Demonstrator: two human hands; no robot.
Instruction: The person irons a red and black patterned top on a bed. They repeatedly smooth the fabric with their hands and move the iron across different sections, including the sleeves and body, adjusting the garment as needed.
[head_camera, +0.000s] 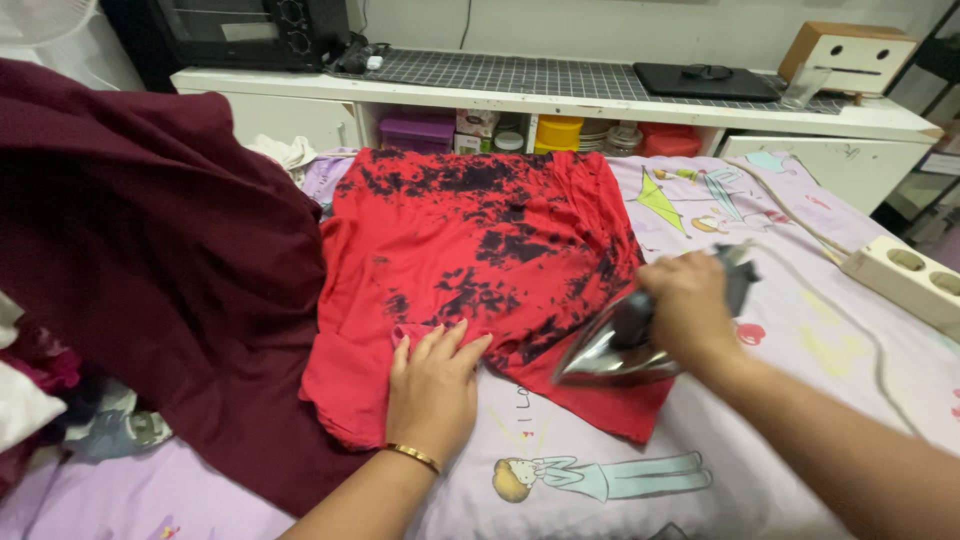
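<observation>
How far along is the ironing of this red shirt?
Done: the red shirt lies spread on the printed sheet. In hand: the right hand runs the iron over its lower edge while the left hand presses it flat. Left: creases remain; the maroon cloth waits.

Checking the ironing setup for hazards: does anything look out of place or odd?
Nothing is spilled or damaged. The grey iron, in the right hand, tilts on the red-and-black tie-dye shirt, which the left hand presses flat.

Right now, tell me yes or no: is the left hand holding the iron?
No. The left hand lies flat on the red and black shirt, while the right hand grips the iron.
</observation>
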